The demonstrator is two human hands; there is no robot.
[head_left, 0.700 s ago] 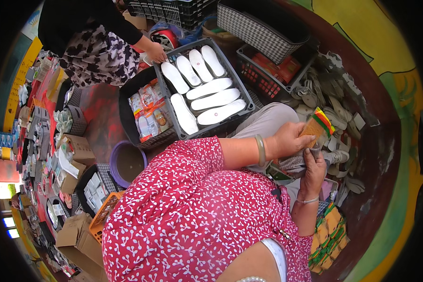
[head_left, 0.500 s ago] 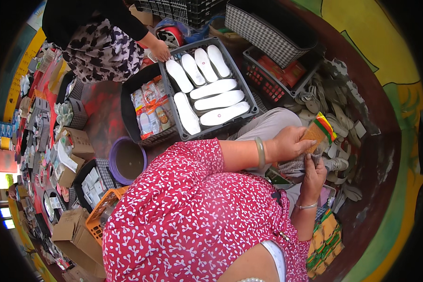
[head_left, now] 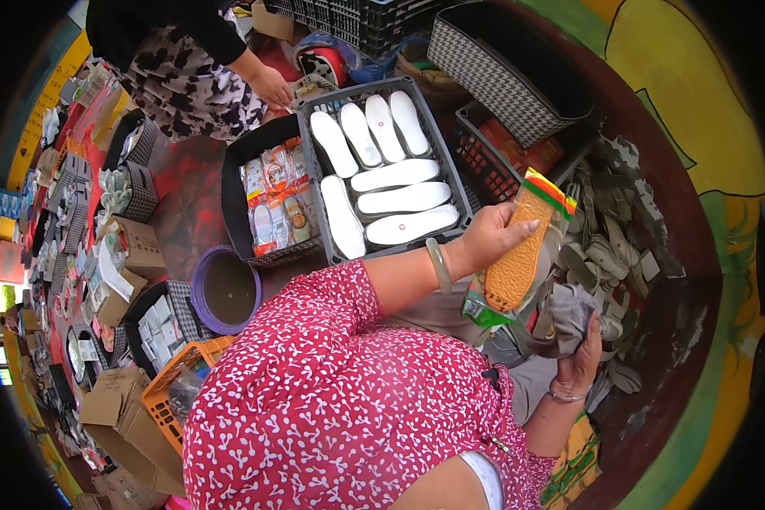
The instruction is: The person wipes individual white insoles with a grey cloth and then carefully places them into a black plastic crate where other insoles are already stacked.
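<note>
My left hand [head_left: 489, 242], with a pale bangle on its wrist, is closed on a packaged insole [head_left: 516, 265]. The insole is tan and textured, inside a clear bag with green, red and yellow ends, and it is held tilted. Below and right of it, my right hand [head_left: 580, 353], wearing a silver bracelet, is closed round a bunched grey cloth [head_left: 569, 319]. The cloth's exact kind is unclear. Beyond my hands lies a heap of loose pale insoles [head_left: 608, 255]. Similar tan packages [head_left: 574, 463] are stacked beside my right forearm.
A grey crate [head_left: 465, 212] of white insoles stands ahead, next to a dark bin [head_left: 238, 157] of packaged insoles. A purple bucket [head_left: 197, 293] and orange basket [head_left: 157, 395] are left. A co-worker's hand [head_left: 272, 87] is near the crate. A painted wall [head_left: 705, 357] curves along the right.
My left hand has drawn the packaged insole up and left, so its full length now shows. My right hand has moved lower with the grey cloth. The co-worker's hand has left the crate rim.
</note>
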